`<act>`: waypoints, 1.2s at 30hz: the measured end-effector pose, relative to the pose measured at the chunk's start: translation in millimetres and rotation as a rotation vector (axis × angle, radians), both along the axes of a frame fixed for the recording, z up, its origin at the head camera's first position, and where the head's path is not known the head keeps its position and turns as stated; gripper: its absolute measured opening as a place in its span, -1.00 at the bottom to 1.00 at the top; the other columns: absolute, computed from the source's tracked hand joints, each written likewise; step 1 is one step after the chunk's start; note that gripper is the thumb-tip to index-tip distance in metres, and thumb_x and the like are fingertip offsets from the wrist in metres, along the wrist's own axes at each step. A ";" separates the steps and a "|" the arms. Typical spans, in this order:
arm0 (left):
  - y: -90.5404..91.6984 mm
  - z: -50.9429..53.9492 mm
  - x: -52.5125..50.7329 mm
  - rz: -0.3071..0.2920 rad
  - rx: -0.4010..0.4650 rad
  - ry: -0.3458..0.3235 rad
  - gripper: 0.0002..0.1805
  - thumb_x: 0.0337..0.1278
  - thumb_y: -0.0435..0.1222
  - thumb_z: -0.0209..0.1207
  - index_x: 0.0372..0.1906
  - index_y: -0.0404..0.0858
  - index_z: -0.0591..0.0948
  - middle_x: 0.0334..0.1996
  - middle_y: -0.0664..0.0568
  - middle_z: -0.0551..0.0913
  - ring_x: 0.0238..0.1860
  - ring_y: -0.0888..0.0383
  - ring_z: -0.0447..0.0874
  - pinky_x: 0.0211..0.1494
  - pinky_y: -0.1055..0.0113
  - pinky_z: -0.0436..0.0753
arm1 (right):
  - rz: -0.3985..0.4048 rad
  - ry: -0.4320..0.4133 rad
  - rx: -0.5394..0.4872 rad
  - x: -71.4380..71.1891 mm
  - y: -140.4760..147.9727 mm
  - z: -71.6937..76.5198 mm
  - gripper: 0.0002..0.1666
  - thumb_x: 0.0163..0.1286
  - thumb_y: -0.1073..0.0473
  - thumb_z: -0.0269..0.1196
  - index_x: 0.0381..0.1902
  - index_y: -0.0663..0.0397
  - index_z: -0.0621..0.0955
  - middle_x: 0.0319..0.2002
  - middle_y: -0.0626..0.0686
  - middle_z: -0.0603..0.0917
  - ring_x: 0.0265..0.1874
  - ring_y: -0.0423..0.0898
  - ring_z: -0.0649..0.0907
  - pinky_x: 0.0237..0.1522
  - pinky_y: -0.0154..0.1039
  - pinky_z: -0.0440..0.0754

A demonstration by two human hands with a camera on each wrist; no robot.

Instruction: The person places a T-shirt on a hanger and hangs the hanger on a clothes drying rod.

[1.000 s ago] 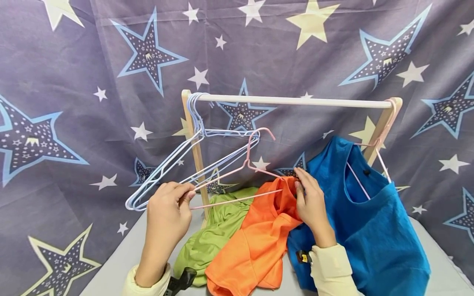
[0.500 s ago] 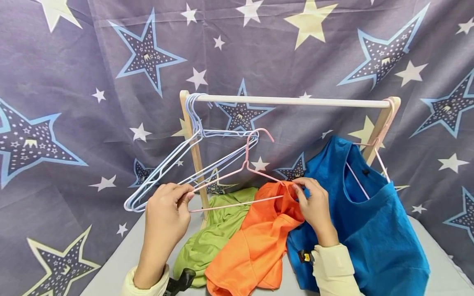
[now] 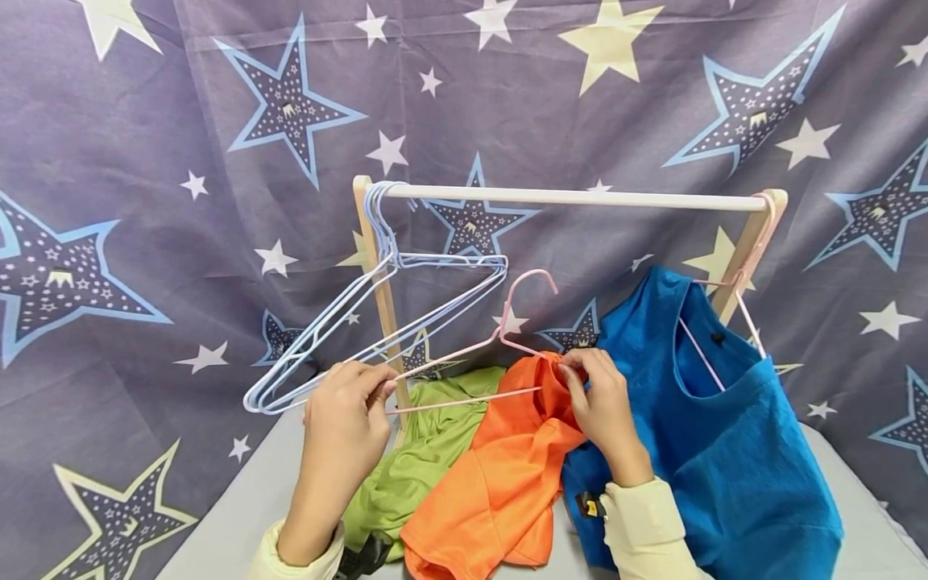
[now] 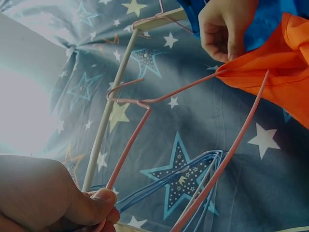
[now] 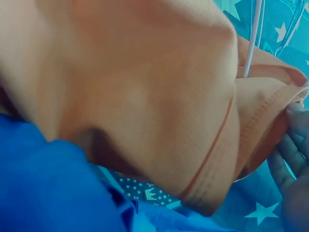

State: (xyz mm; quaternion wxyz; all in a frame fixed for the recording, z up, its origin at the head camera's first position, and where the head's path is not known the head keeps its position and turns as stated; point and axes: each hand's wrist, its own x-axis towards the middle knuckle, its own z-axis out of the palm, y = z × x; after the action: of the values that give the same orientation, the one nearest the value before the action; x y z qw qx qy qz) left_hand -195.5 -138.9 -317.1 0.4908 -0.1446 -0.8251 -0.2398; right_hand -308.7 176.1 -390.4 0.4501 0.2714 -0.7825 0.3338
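A pink wire hanger point(image 3: 445, 354) is pinched at its left end by my left hand point(image 3: 348, 435), its hook pointing up and right. The hanger's right end goes inside the neck of an orange shirt point(image 3: 493, 483). My right hand point(image 3: 605, 403) pinches the shirt's collar there between thumb and fingers. In the left wrist view, the hanger point(image 4: 125, 150) runs from my left hand point(image 4: 63, 198) into the orange cloth point(image 4: 285, 67), near my right hand point(image 4: 229, 24). The right wrist view shows orange fabric point(image 5: 145, 96) beside my right hand point(image 5: 294, 159).
Several blue and white hangers point(image 3: 312, 346) hang at the left of a rack with a white rail point(image 3: 580, 197). On its right end hangs a blue shirt point(image 3: 754, 451) on a pink hanger. A green garment point(image 3: 406, 475) lies left of the orange shirt on the grey table point(image 3: 239, 491).
The right hand has closed its fingers on the orange collar. Both hands and the pink hanger have shifted slightly; over the last half second the hanger moved right and its hook dropped a little.
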 end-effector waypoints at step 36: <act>14.9 -8.3 -4.4 -0.042 -0.013 0.058 -0.75 -0.09 -0.69 0.25 -0.41 -0.33 0.76 -0.46 -0.05 0.70 -0.39 -0.04 0.63 -0.44 0.10 0.56 | -0.044 0.137 0.059 9.9 -14.1 3.8 -0.70 0.23 0.47 0.41 -0.05 0.25 0.74 -0.21 0.17 0.79 -0.23 0.10 0.74 -0.13 0.06 0.74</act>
State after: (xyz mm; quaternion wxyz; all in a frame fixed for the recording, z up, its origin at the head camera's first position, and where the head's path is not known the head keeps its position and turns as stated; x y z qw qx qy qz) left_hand -199.9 -124.0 -325.5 0.5085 -0.1721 -0.8087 -0.2403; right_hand -298.9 162.0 -386.6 0.5016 0.2893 -0.7653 0.2811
